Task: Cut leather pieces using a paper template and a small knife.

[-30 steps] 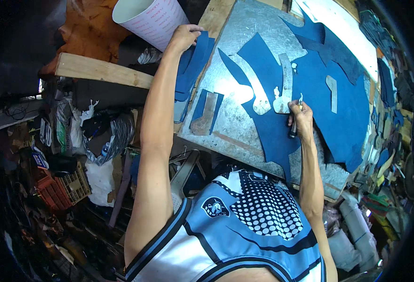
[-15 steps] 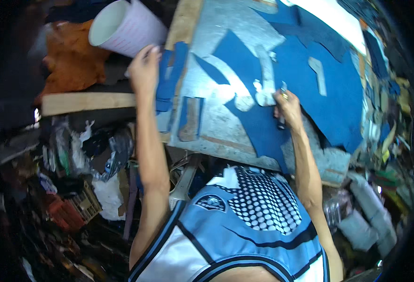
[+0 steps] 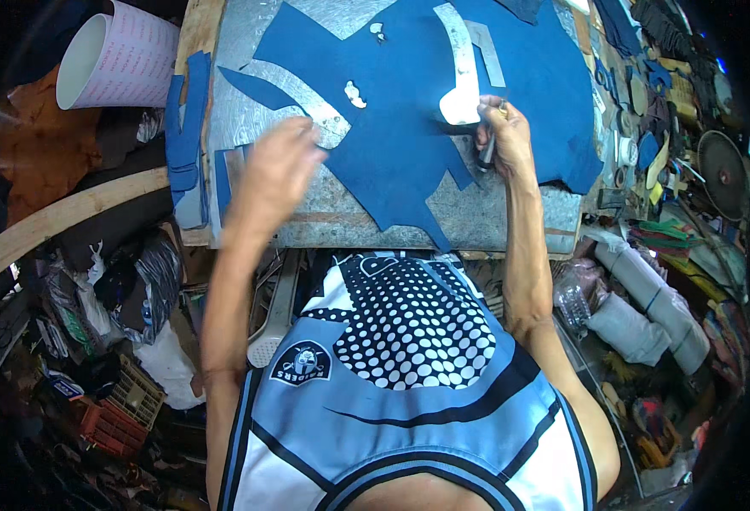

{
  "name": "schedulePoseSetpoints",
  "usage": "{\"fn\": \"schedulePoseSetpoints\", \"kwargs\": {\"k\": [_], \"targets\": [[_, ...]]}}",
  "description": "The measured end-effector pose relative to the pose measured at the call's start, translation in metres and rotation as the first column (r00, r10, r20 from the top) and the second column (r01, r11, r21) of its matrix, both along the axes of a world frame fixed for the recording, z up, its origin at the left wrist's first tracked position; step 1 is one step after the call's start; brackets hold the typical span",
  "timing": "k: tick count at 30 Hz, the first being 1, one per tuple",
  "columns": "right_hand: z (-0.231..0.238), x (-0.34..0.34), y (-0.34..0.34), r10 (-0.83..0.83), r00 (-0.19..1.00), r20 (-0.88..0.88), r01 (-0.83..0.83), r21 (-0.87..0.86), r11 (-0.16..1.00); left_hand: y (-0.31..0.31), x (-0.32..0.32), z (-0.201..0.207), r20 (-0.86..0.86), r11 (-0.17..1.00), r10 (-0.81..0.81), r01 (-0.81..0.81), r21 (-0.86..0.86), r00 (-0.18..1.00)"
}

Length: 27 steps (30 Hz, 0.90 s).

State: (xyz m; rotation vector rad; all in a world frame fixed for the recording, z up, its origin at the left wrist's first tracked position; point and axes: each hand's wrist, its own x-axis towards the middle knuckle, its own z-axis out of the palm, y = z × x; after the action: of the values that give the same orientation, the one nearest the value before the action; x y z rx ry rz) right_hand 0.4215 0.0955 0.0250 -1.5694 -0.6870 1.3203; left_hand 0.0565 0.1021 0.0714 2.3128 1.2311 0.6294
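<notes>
A blue leather-like sheet (image 3: pixel 383 162) with cut edges lies across the metal-topped table. My right hand (image 3: pixel 511 140) is closed around a dark-handled tool (image 3: pixel 487 152), whose working end I cannot make out. At its fingertips is the wide lower end of a pale, curved template (image 3: pixel 460 55); a dark shadow shows below that end. Another grey template (image 3: pixel 488 58) rests on the sheet just beside it. My left hand (image 3: pixel 281 166) hangs over the table's left part, near a narrow blue offcut (image 3: pixel 260 87). Motion smears its fingers.
Blue strips (image 3: pixel 189 128) lie along the table's left edge. Beyond them stand a white printed roll (image 3: pixel 137 55), brown hide (image 3: pixel 39 145) and a wooden beam (image 3: pixel 85 209). Wrapped rolls (image 3: pixel 656 277) and a fan (image 3: pixel 722 175) are at right. Small white scraps (image 3: pixel 355 94) lie mid-sheet.
My left hand has come from beside the white roll to above the table. My right hand has shifted rightward over the sheet with the tool, and the curved template is now beside the other one.
</notes>
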Motion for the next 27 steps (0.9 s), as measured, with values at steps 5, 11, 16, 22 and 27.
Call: {"fn": "schedulePoseSetpoints", "kwargs": {"k": [5,11,16,22,27], "targets": [[0.001,-0.002,-0.009,-0.017,1.0,0.021,0.017,-0.013,1.0,-0.051,0.066,-0.07,-0.336,0.988,-0.116,0.074,-0.134,0.935],[0.019,-0.016,0.021,0.022,0.999,-0.034,-0.021,0.009,1.0,-0.095,0.049,-0.081,-0.267,0.962,-0.247,0.202,-0.185,0.931],[0.036,-0.005,0.099,0.092,0.984,0.15,-0.117,0.165,0.979,-0.108,0.047,-0.064,-0.18,0.959,0.08,-0.124,-0.253,0.98],[0.036,0.045,0.082,0.178,0.585,0.791,-0.145,-0.114,0.983,-0.095,0.061,-0.055,0.36,0.725,0.587,-0.273,-0.632,0.725],[-0.003,0.098,0.009,0.079,0.216,0.973,-0.085,-0.062,0.995,-0.074,0.047,-0.041,0.41,0.467,0.862,-0.155,-0.87,0.298]]}}
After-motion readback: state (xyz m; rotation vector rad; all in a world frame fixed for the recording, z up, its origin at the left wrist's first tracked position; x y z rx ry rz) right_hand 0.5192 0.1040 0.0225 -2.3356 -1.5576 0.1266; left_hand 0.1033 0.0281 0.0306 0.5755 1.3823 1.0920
